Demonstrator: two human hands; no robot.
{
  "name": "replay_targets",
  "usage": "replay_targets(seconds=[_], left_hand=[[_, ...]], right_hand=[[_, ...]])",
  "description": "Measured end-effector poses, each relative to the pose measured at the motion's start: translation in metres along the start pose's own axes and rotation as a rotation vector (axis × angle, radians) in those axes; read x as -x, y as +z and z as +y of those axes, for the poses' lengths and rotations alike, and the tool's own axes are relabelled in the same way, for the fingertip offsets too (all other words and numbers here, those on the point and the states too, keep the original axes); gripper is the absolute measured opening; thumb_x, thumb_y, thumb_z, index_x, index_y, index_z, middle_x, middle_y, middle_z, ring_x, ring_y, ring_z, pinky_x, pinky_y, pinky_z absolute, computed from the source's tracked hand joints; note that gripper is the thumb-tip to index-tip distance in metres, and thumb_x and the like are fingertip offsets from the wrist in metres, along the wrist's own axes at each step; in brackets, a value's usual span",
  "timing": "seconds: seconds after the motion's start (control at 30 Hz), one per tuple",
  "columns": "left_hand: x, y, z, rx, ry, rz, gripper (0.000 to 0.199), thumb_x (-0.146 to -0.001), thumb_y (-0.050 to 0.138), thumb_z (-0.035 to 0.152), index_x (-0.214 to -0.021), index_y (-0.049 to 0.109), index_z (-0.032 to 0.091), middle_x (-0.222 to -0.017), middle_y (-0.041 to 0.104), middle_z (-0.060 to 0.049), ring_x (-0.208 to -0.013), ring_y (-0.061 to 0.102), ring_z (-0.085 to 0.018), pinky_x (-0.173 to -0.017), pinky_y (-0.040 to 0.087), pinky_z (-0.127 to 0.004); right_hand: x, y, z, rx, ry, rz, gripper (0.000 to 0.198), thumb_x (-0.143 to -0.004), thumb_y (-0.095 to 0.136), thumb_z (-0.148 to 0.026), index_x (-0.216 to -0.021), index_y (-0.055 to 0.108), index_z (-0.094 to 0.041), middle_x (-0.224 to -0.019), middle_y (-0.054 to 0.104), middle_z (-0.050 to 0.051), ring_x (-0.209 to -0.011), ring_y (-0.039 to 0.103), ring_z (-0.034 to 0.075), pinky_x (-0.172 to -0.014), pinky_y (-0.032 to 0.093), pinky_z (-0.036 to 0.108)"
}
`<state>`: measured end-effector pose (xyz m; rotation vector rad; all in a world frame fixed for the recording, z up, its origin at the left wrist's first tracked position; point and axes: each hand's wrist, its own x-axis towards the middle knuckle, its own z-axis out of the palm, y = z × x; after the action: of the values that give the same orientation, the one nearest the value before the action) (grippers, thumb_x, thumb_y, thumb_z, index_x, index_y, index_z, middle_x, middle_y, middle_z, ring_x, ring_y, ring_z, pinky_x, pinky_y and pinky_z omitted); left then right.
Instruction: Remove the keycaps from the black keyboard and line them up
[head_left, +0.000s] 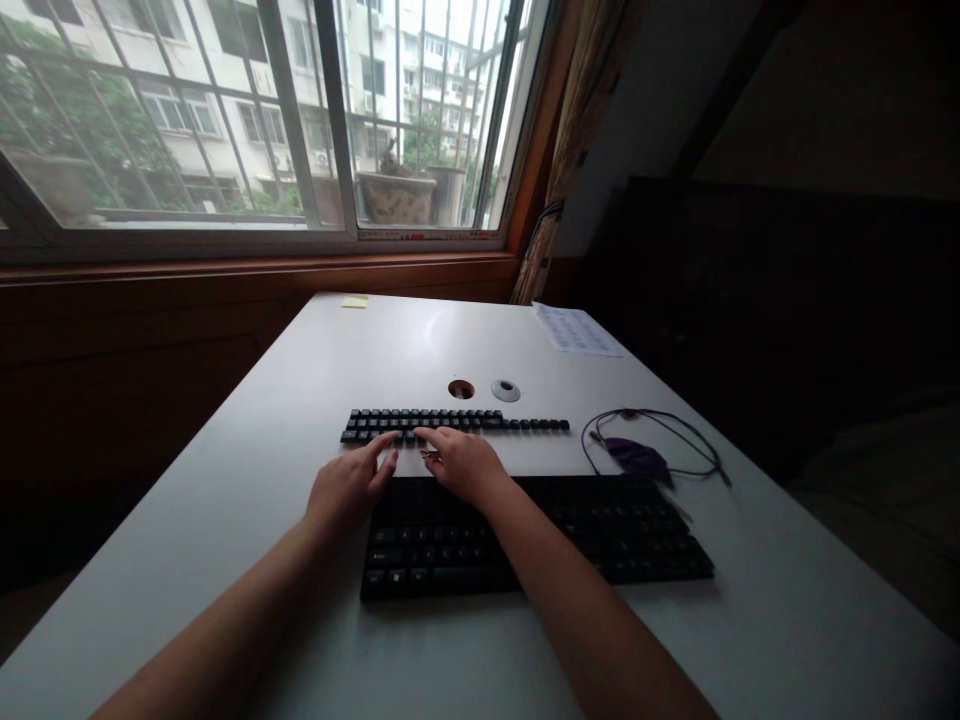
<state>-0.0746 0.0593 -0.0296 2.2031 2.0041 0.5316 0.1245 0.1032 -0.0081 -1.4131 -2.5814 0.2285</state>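
Note:
Loose black keycaps stand in close rows on the white desk. In front of them lies a black keyboard; caps fill its lower rows, while its dark upper part shows few. My left hand is at the near row of keycaps, index fingertip touching one, thumb held apart. Beside it, my right hand crosses over the keyboard, its index finger stretched to the same row. A small thin metal wire tool pokes out from under its curled fingers; the rest is hidden.
Right of the keycaps lie a coiled black cable and a dark purple cloth pouch. Behind the rows are a round desk hole and its grey cover. Printed sheets and yellow sticky notes rest at the far edge.

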Motion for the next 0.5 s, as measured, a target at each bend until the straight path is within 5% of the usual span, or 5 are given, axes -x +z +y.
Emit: replay_targets(seconds=[0.2,0.5], left_hand=[[0.0002,-0.0014,0.0061,-0.134,-0.021,-0.056,0.044,-0.099,0.036,0.047,-0.142,0.045,0.037,-0.107,0.074,-0.004,-0.089,0.071,-0.025,-0.07,0.046,-0.03],[-0.0001,-0.0025,0.0086,-0.161,-0.018,-0.06,0.045,-0.099,0.037,0.045,-0.143,0.045,0.036,-0.111,0.074,-0.005,-0.092,0.071,-0.026,-0.075,0.05,-0.034]], right_hand=[[-0.0009,-0.0001,-0.0015,0.013,-0.001,-0.021,0.047,-0.094,0.047,-0.037,-0.14,0.046,-0.034,-0.125,0.067,0.001,-0.105,0.066,0.021,-0.083,0.049,0.031],[-0.0019,-0.0009,-0.0036,0.031,-0.001,-0.04,0.047,-0.094,0.048,-0.034,-0.141,0.046,-0.036,-0.121,0.069,0.001,-0.102,0.067,0.021,-0.082,0.05,0.031]])
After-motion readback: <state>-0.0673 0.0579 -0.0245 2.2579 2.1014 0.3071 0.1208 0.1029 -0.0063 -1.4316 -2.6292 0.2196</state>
